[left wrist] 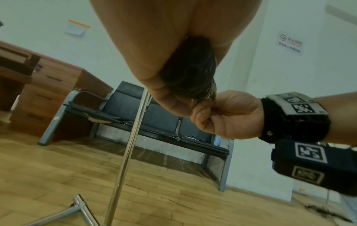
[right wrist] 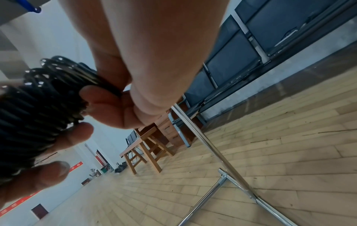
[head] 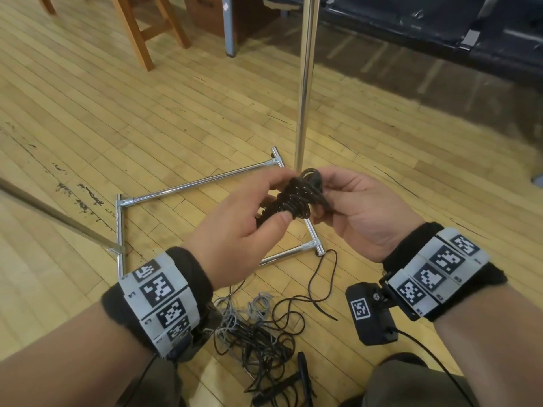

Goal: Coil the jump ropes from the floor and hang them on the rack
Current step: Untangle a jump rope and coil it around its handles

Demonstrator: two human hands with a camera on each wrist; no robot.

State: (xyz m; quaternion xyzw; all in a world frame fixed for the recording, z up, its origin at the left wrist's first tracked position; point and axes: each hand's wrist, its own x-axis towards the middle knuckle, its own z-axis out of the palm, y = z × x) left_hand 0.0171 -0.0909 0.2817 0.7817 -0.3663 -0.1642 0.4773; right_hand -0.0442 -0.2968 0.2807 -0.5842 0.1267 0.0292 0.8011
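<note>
A tight black coil of jump rope [head: 296, 198] is held between both hands above the rack's base. My left hand [head: 264, 210] grips its lower end, thumb pressed on the wraps. My right hand [head: 323, 198] pinches the coil's upper loops [right wrist: 77, 76] between thumb and fingers. In the left wrist view the coil [left wrist: 191, 73] shows under my left palm, with the right hand [left wrist: 218, 116] meeting it. A tangle of black and grey ropes [head: 258, 327] lies on the floor below my wrists. The chrome rack's pole [head: 305, 83] rises just behind the hands.
The rack's rectangular chrome base [head: 188, 183] lies on the wooden floor. A wooden stool [head: 147, 27] stands at the back left, a dark bench [head: 440, 33] along the back right. A thin rod [head: 58, 218] slants in from the left.
</note>
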